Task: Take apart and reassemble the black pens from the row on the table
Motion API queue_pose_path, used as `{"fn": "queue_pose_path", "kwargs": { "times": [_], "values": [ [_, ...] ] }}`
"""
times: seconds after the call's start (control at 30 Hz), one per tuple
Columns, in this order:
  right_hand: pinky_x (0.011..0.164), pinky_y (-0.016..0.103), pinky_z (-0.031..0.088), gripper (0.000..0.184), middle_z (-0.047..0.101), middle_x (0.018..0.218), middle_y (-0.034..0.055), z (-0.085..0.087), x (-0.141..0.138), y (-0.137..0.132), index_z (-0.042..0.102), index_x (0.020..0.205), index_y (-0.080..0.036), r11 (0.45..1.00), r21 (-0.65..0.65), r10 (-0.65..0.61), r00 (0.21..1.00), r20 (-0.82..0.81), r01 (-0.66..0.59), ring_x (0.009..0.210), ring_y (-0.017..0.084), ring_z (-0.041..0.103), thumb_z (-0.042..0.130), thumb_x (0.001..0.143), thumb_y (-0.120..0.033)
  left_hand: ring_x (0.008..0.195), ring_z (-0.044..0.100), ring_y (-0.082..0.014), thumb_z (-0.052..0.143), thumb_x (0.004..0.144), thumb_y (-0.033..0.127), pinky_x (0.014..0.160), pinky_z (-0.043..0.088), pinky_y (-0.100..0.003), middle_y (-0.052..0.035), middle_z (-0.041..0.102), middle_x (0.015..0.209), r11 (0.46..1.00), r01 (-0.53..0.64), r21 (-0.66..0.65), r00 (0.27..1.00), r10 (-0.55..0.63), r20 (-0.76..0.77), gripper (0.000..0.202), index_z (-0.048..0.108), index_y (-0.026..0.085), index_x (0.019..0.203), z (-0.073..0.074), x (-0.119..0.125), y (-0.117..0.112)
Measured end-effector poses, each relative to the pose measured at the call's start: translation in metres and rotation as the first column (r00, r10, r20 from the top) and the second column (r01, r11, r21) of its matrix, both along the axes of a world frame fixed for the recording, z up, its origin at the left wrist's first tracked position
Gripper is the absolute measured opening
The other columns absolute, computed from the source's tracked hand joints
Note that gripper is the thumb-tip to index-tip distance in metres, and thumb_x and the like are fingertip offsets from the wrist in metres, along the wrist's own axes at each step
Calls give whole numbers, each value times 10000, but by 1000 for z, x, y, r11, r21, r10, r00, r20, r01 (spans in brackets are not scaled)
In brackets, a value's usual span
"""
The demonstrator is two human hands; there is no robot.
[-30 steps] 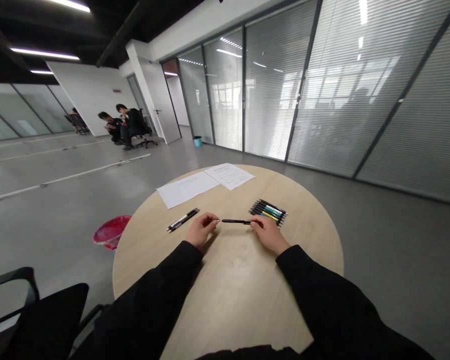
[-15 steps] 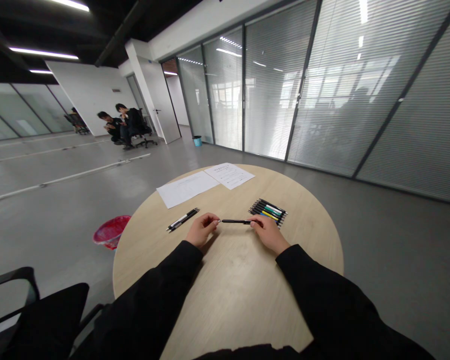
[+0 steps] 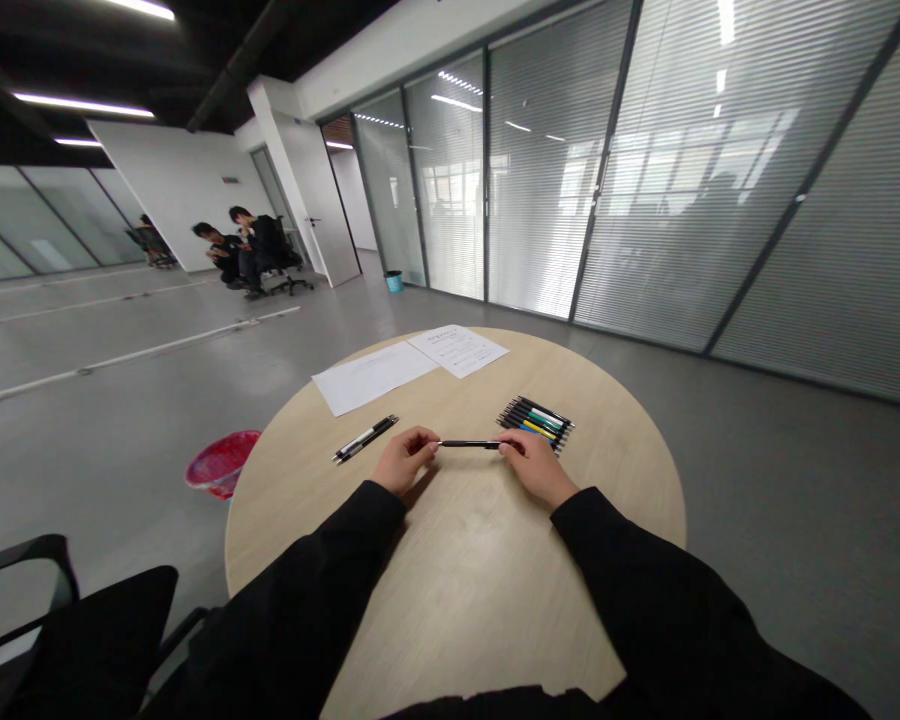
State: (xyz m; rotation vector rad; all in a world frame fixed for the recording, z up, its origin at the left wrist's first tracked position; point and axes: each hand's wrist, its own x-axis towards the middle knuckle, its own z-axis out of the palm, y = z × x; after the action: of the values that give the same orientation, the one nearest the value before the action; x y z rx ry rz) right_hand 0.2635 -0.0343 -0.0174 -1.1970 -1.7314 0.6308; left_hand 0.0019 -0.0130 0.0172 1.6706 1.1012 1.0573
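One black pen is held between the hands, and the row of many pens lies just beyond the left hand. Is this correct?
Wrong side: the head view shows the row of pens just beyond the right hand. The black pen is held as stated.

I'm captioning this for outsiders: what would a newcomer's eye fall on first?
Probably the black pen held crosswise between the left hand and right hand, above the round table. Next, perhaps, the row of pens just beyond the right hand, green and yellow among the black, then the red basin beside the table's left edge.
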Motion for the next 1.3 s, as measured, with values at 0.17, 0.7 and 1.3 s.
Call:
{"fn": "queue_pose_path", "kwargs": {
  "times": [0.17, 0.7, 1.3],
  "values": [
    [811, 331, 466, 214, 728, 968, 60, 0, 0, 0, 727, 964, -196, 1000, 7, 8, 1000, -11, -8, 861, 201, 634, 550, 844, -217, 583, 536, -119, 739, 714, 441, 578, 425, -256, 4, 597, 661, 999, 20, -49, 997, -17, 71, 328, 647, 147, 824, -3, 1, 0],
    [567, 250, 445, 162, 646, 723, -2, 1, -3, -1, 579, 873, -187, 977, -176, 50, 939, -339, -116, 597, 129, 569, 592, 804, -333, 613, 579, -136, 767, 705, 439, 608, 453, -268, -12, 641, 658, 998, 53, -41, 994, -49, 101, 328, 637, 149, 788, -6, 0, 0],
    [543, 250, 440, 313, 694, 754, 55, 2, -2, 0, 644, 869, -147, 946, -277, 24, 893, -450, -165, 566, 119, 572, 654, 779, -446, 629, 579, -131, 776, 701, 405, 625, 454, -270, -6, 632, 689, 998, 52, -31, 992, -48, 121, 308, 635, 150, 801, -8, -1, 3]
  ]
}}
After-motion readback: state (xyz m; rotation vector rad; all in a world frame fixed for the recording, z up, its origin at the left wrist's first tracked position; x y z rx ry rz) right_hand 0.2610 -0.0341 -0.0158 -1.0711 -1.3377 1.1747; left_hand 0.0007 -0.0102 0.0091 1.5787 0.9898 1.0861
